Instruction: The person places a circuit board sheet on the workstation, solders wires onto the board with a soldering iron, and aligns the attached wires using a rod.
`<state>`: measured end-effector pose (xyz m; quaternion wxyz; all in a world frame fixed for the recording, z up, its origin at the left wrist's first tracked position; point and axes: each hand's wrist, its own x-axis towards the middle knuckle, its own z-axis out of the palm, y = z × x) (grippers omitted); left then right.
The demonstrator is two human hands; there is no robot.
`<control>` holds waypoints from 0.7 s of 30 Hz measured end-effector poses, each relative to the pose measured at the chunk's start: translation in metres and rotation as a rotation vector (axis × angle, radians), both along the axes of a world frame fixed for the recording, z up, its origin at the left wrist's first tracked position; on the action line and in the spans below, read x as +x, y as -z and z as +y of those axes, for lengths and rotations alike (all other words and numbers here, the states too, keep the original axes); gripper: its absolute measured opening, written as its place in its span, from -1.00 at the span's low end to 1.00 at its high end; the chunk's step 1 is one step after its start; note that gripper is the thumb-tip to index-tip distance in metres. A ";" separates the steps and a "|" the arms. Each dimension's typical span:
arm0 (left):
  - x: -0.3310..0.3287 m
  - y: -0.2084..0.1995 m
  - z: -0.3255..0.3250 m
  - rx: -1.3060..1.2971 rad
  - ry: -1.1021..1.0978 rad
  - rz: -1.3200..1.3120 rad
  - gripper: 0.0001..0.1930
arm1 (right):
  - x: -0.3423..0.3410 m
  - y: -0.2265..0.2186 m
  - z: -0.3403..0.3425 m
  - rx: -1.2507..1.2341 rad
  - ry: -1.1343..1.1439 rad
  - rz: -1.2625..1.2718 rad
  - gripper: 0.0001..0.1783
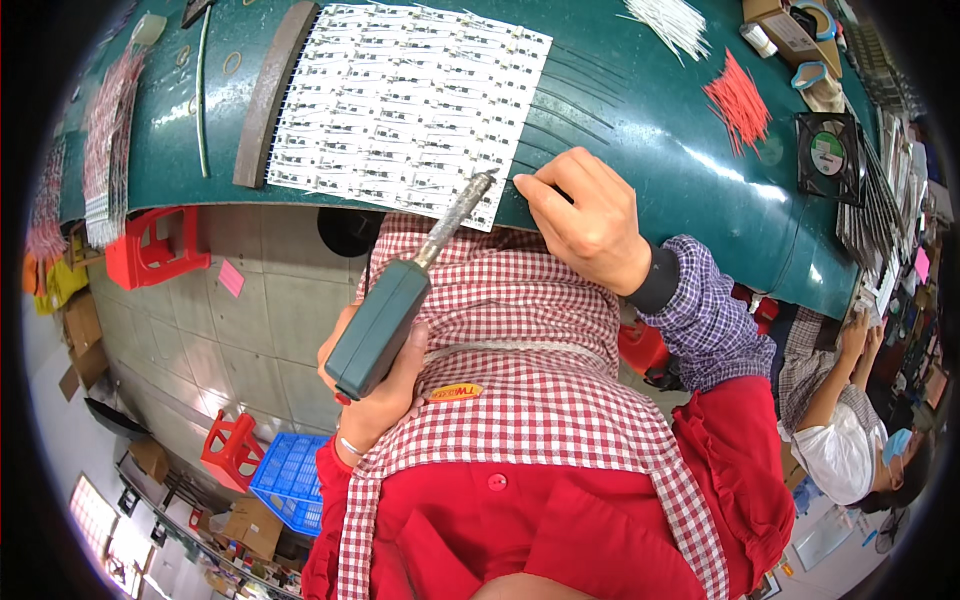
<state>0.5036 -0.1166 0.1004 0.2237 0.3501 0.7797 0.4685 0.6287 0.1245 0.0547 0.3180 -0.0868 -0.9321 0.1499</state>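
My left hand (378, 385) is wrapped round the dark green handle of a soldering iron (375, 330). Its metal barrel slants up, with the tip over the near right corner of a white circuit board panel (400, 110) covered in rows of small parts. Just right of that corner my right hand (588, 215) is closed in a pinch. Whatever lies between its fingertips is too small to make out. Several thin black wires (570, 105) stick out from the panel's right edge over the green table.
A dark bar (275, 100) lies along the panel's left edge. On the green table (660, 150) are red wires (738, 100), white wires (672, 25) and a black fan-like reel (829, 155). Wired strips (108, 150) hang at left. Another person (845, 440) works at far right.
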 end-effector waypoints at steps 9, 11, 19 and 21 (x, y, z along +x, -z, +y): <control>0.002 0.003 0.000 0.021 -0.174 -0.250 -0.72 | 0.001 -0.006 0.001 0.008 0.002 -0.040 -0.77; 0.002 0.006 0.003 0.142 -0.223 -0.230 -0.67 | 0.000 -0.008 0.003 -0.047 -0.041 -0.052 -0.77; -0.007 0.005 0.011 0.183 -0.251 -0.335 -0.67 | -0.046 -0.025 0.110 0.117 0.170 0.001 -0.89; -0.007 0.004 0.018 0.181 -0.278 -0.279 -0.68 | -0.072 -0.009 0.150 0.173 0.200 0.045 -0.93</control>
